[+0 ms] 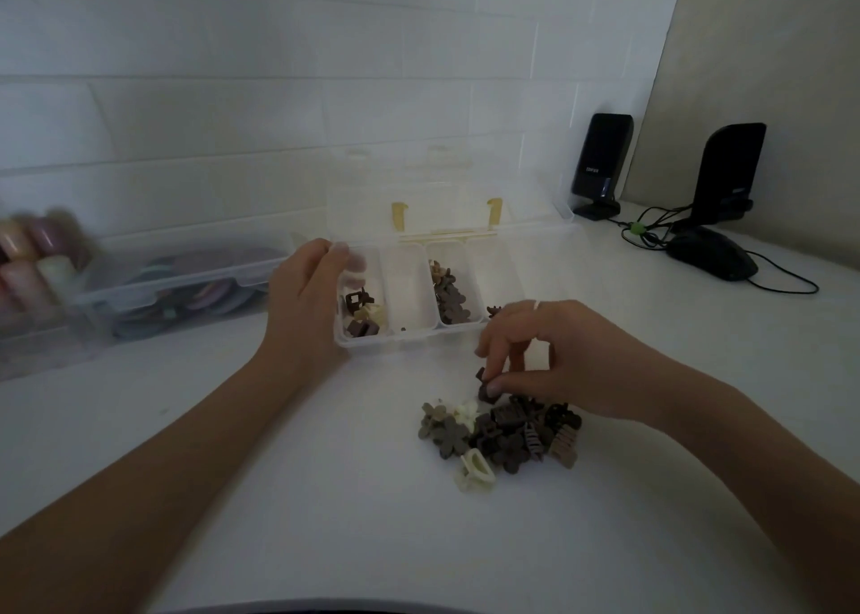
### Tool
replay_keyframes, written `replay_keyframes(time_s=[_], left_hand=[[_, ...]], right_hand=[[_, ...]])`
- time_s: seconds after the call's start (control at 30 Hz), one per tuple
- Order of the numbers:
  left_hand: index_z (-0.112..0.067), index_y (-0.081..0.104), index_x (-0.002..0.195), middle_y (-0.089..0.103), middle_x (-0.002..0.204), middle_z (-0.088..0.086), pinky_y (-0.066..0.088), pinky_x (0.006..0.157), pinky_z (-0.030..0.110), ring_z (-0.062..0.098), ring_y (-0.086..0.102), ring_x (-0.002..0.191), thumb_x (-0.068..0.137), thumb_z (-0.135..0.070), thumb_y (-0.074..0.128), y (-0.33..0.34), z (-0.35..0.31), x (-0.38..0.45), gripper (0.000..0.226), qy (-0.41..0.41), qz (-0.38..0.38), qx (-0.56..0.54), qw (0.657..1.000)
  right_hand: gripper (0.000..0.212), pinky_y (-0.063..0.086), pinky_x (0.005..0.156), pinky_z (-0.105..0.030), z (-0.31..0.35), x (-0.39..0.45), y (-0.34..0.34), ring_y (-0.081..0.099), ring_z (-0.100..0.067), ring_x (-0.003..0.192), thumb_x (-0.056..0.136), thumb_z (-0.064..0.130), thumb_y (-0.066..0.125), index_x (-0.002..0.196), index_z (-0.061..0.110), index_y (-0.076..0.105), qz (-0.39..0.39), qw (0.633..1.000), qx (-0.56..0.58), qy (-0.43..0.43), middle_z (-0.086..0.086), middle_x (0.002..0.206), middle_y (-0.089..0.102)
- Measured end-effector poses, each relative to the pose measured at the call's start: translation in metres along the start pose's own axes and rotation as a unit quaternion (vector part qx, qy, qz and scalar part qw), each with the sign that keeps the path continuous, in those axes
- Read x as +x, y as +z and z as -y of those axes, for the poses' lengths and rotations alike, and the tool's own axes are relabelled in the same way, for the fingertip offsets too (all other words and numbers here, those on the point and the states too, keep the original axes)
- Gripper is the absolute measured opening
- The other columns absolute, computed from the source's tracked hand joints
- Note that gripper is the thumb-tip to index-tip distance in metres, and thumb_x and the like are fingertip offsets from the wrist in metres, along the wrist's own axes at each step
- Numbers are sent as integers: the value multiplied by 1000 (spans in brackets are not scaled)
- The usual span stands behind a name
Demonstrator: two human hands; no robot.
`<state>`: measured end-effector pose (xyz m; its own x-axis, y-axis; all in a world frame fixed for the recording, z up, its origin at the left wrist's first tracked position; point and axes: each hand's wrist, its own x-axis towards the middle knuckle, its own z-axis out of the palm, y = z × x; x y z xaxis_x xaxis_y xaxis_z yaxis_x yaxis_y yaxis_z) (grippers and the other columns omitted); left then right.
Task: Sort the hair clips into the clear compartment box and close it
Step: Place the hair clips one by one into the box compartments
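Note:
The clear compartment box stands open on the white table, its lid tilted back against the wall. Its left compartment holds square brown and cream clips; another holds brown flower clips; the one between them is almost bare. My left hand grips the box's left wall, thumb over the rim. A heap of brown, grey and cream hair clips lies in front of the box. My right hand hovers over the heap and pinches a dark brown clip between thumb and fingers.
A clear bin of coloured round items sits at the left, with pastel rolls beside it. Two black speakers, a black mouse and cables lie at the back right.

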<state>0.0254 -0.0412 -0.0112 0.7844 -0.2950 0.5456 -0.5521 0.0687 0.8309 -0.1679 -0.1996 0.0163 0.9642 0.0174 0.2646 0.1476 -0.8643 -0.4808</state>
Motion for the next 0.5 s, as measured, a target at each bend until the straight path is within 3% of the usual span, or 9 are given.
replay_keyframes(time_s=[0.13, 0.27, 0.4, 0.5], left_hand=[[1, 62, 80, 67, 83, 12, 48, 79, 46, 33, 64, 80, 87, -28, 43, -1, 1, 0, 35, 15, -10, 14, 1000], [-7, 61, 75, 66, 85, 17, 48, 80, 51, 35, 64, 82, 87, -28, 43, -1, 3, 1, 31, 19, -7, 12, 1000], [-13, 62, 73, 67, 83, 14, 48, 79, 54, 37, 64, 81, 86, -33, 45, -2, 3, 2, 30, 14, -3, 14, 1000], [-4, 62, 78, 66, 84, 19, 49, 74, 55, 31, 65, 77, 88, -31, 45, -2, 0, 0, 33, 28, -4, 10, 1000]], right_hand=[[10, 48, 64, -15, -2, -1, -2, 64, 5, 79, 77, 22, 75, 77, 28, 66, 9, 999, -33, 35, 18, 83, 70], [13, 54, 69, -18, 2, -2, -2, 64, 1, 71, 76, 18, 77, 83, 24, 68, 0, 999, 5, 40, 21, 73, 68], [27, 55, 78, -19, 11, -1, -5, 70, -8, 78, 71, 4, 78, 91, 20, 69, -124, 980, 158, 0, 7, 86, 72], [33, 54, 81, -19, 10, 0, -7, 70, -12, 82, 70, -1, 77, 98, 16, 69, -182, 962, 206, -5, -1, 93, 71]])
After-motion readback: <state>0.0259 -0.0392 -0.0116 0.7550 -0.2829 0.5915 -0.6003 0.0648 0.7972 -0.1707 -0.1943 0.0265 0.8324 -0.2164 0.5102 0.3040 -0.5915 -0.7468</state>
